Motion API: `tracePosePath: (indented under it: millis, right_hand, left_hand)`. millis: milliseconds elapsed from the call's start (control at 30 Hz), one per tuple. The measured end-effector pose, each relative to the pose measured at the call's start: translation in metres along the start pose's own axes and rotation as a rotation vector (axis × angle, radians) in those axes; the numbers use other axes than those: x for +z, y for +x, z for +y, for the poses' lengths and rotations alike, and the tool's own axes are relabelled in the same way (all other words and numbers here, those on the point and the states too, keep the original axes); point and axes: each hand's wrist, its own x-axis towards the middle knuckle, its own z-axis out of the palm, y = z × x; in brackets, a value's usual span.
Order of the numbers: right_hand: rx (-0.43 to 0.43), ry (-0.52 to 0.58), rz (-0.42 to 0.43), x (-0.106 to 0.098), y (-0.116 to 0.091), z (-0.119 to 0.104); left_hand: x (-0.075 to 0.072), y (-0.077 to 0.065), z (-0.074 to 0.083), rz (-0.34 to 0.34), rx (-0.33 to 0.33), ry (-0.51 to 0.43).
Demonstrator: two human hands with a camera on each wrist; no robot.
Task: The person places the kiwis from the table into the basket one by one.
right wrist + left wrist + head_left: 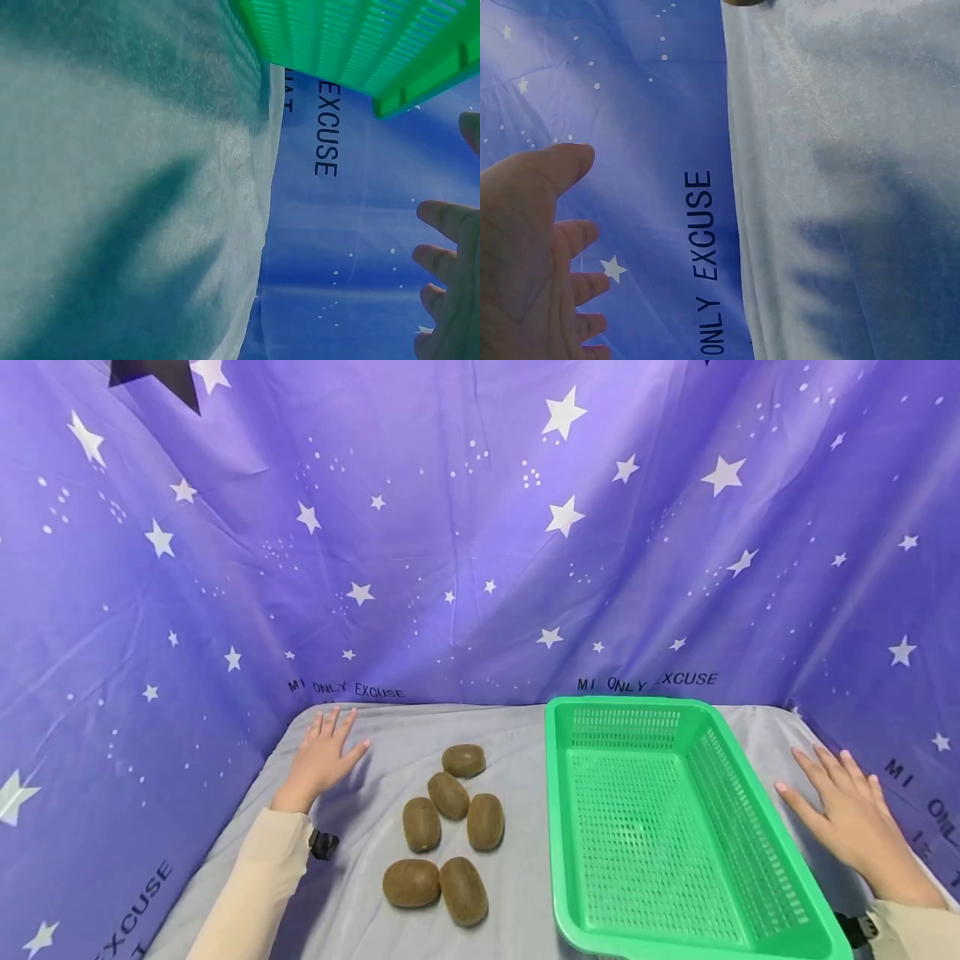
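- Purple cloth [450, 552] printed with white stars and black lettering hung behind and along both sides of the counter [517, 877], which had a grey covering.
- Six brown kiwis lay left of the middle of the counter: a top kiwi [463, 761] farthest back, a tilted kiwi [448, 796] just in front of it, a middle-left kiwi [422, 824] and a middle-right kiwi [485, 821] on either side below that, and a front-left kiwi [411, 883] beside a front-right kiwi [464, 892].
- To their right stood a green basket [558, 827] with slotted walls, well apart from the fruit.
- Left hand [322, 760]: fingers straight and spread wide, holding nothing, to the left of the kiwis and apart from them. Its shadow fell away from it, so it seemed raised above the counter.
- Right hand [847, 810]: likewise wide and holding nothing, just beyond the basket's right wall, apparently not touching it.
- As a judgement, the step in hand was one of readiness, with no grip begun on fruit or basket.
- Gripping a kiwi would call for the left hand to come inward and down, then curl its fingers round one; steadying the basket would need only a short reach from the right.
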Motion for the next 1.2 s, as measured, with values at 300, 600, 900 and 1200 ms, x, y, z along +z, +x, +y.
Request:
tracePosePath:
  millis: [300,600,900,1200]
  right_hand:
    - [-0.008,0.021,0.014,-0.001,-0.008,-0.002]
    - [-0.051,0.153,0.034,-0.004,-0.011,-0.008]
    - [-0.136,0.342,0.083,0.005,-0.012,-0.010]
    - [-0.151,0.485,0.075,0.005,-0.010,-0.023]
  left_hand:
    - [0.003,-0.004,0.002,-0.003,0.013,-0.019]
    - [0.008,-0.011,0.004,-0.037,0.015,-0.060]
    - [0.015,-0.016,0.012,-0.012,0.056,-0.119]
    - [0.022,-0.021,0.020,0.037,0.151,-0.216]
